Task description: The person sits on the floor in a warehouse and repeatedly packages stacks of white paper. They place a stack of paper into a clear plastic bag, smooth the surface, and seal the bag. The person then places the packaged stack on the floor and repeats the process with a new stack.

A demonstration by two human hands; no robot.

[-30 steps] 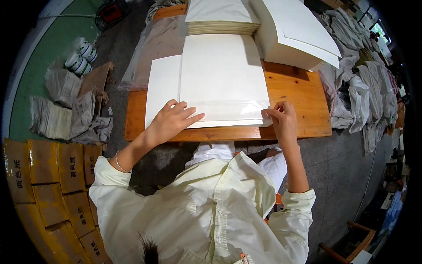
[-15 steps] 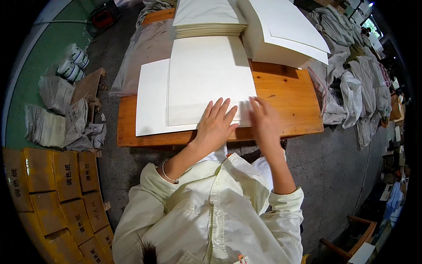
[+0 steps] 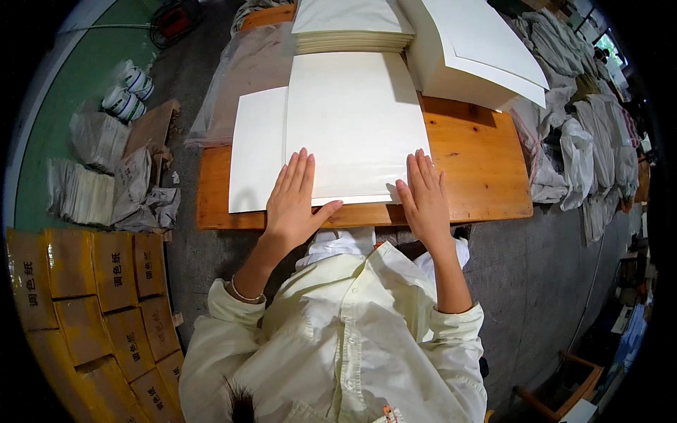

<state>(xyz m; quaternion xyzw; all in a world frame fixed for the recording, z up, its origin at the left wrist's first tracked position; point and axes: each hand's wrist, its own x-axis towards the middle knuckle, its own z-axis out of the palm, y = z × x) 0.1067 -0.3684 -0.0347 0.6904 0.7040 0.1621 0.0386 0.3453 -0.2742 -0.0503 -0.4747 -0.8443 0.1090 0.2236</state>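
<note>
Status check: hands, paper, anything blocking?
Left hand and right hand flat, fingers spread, on the near edge of the white sheet. Sheet flat on the table. Paper stacks behind, not blocking.

Yellow-brown cartons [image 3: 92,296] lower left; seemingly taped

Two hands [image 3: 293,204], one wooden table [image 3: 486,169], two paper stacks [image 3: 352,25].

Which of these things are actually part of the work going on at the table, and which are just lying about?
In the work:
- left hand and right hand, both flat on the big white sheet
- smaller white sheet under it
- wooden table
- paper stacks behind

Lying about:
- yellow cartons on the floor
- wrapped bundles
- tape rolls
- filled bags
</note>
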